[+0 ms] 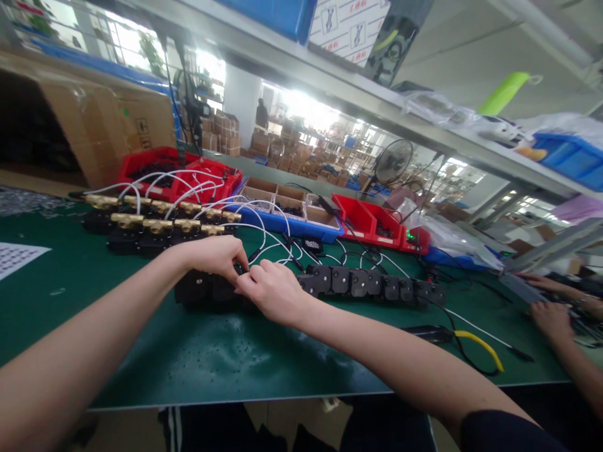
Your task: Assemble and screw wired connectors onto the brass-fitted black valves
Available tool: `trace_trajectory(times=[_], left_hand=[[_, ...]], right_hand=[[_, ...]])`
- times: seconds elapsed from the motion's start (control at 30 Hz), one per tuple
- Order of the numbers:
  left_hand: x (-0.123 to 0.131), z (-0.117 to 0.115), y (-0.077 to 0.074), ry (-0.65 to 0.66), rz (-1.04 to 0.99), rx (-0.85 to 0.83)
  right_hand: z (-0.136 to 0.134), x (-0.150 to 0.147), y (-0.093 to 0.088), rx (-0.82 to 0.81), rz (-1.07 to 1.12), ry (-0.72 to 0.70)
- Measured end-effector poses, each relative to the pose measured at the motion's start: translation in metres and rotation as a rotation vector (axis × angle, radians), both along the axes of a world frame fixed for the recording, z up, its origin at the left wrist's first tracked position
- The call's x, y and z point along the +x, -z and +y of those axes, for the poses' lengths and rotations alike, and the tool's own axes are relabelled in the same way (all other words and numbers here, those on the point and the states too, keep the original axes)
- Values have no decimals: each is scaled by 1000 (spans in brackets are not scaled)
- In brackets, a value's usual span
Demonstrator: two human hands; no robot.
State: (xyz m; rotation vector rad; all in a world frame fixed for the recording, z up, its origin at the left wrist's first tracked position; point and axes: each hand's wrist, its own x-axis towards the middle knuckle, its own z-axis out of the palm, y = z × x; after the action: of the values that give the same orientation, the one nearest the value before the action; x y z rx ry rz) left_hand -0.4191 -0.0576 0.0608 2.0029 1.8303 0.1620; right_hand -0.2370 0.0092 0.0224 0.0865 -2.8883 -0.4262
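My left hand [217, 257] and my right hand [276, 290] meet above a row of black box-shaped units [193, 287]. The fingers of both are closed in a pinch, fingertips almost touching; a small dark bit shows between them, too hidden to name. To the right, the line of black units [360, 282] carries on along the table, with screws on their fronts. Behind my left hand stand more black units topped with brass fittings [157, 226]. White cables [257, 216] with black plugs loop from these across the table.
Red bins [160, 185], a blue divided tray [301, 227] and more red bins [372, 223] line the back of the green table [198, 370]. A tool with yellow handles [480, 346] lies at right. Another person's hands [553, 317] work at far right. A shelf [339, 72] hangs overhead.
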Motion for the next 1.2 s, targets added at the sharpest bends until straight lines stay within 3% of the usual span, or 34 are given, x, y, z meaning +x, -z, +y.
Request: trace_trajectory(times=[0.43,0.67,0.8,0.93,1.03,1.13,1.2], left_hand=[[2,-1,-5,-37,25,-39],[2,-1,-6,-80,49,-74],[-1,-2,-4,-92,45,-82],[-1,-1,-3,-83,36,-81],[-1,-1,-2,-86,32,-80],[-3,-2,0,-96,9,-82],[-6,-3,3,-108,-15,-77]], right_hand=[[-1,-8,6,-102,27,155],[-12,-2,-15,-170,-42,221],[-8,9,-24,-239,-22,147],[6,8,-14,-280,47,-25],[11,6,-6,-269,73,-51],[0,16,4,-302,139,-21],[-14,28,19,-379,217,-112]])
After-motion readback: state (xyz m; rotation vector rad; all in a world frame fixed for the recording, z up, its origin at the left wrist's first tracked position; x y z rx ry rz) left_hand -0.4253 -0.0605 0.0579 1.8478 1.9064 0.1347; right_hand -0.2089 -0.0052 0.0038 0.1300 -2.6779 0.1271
